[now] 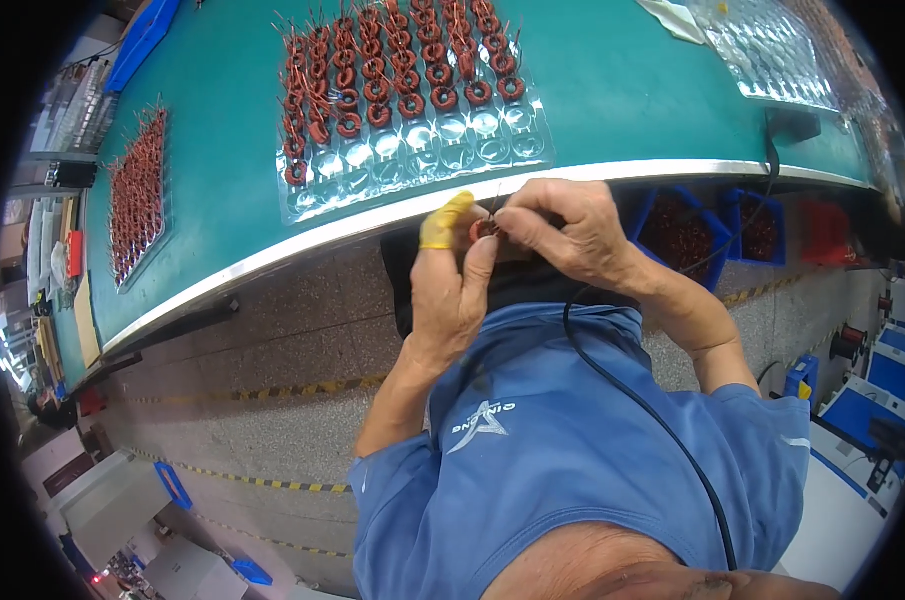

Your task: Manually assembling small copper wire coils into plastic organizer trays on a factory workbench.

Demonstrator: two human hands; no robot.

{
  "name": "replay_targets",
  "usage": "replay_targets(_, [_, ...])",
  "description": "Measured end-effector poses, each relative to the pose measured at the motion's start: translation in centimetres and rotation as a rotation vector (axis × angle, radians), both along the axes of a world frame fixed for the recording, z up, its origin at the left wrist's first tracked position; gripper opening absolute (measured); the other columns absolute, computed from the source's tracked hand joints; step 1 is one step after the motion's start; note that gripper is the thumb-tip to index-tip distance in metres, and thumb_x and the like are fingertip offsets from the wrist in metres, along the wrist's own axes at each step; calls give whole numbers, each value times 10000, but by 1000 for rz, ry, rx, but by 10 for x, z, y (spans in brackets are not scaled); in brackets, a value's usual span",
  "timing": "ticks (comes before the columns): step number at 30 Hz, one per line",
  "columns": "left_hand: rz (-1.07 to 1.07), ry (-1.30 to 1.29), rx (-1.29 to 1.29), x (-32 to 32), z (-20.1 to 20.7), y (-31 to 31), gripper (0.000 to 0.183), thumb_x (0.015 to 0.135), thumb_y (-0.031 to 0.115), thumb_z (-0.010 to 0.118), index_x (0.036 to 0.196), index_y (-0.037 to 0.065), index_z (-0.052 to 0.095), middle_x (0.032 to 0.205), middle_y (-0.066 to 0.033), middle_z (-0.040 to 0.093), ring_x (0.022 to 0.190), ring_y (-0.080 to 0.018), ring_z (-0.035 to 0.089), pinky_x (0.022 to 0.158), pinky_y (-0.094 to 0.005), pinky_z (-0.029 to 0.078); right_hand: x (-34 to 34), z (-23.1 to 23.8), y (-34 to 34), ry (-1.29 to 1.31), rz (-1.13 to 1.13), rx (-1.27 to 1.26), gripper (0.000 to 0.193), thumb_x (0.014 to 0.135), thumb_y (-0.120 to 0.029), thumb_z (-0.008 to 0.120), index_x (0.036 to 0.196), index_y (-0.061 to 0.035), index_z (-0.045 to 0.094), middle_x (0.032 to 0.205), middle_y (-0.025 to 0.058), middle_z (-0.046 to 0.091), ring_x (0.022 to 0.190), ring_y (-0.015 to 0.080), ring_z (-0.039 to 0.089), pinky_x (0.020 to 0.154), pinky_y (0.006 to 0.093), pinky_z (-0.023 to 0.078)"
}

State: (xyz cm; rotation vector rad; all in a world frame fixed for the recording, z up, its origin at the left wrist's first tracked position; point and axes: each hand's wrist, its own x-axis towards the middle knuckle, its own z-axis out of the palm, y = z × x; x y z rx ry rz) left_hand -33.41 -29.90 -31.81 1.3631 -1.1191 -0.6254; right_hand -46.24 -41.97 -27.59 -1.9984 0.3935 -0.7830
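Observation:
In front of the green bench's near edge, my left hand pinches a small red-brown wire-wound ring coil between thumb and fingers. Yellow tape or finger covers wrap one or more of its fingertips. From the right, my right hand meets it, thumb and forefinger closed on what looks like a thin wire end of that coil. A fine wire sticks up between the two hands. Just beyond them lies a clear plastic tray with rows of similar coils; its nearest row of pockets holds only one coil, at the left end.
A second coil-filled tray lies on the bench at left. Clear trays are stacked at far right. Under the bench edge, blue bins hold more coils. A black cable runs down over my blue shirt.

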Motion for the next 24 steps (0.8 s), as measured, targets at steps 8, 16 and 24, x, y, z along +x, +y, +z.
replay_targets(8, [119,-496,-1031,28,168,57,396,947,274,503,1267,41,508,1313,-122,482,1185,-240,441,936,-365,399,23,12,-54,-124,-122,174,175,908,-161,631,905,11,665,707,55,651,627,94,604,548,210,498])
replay_targets(16, [13,-430,-1645,11,185,35,335,935,141,525,1256,44,515,1319,-92,485,1250,-220,426,882,-317,403,67,12,-50,-67,-6,42,168,887,-185,653,899,-19,680,682,45,651,599,84,594,507,228,477])
replay_targets(24, [214,-587,-1431,18,175,55,370,945,145,519,1304,65,477,1374,-58,437,1252,-191,412,832,-295,409,132,13,-49,8,155,-88,161,907,-158,619,931,-6,662,740,71,664,622,106,615,544,229,497])
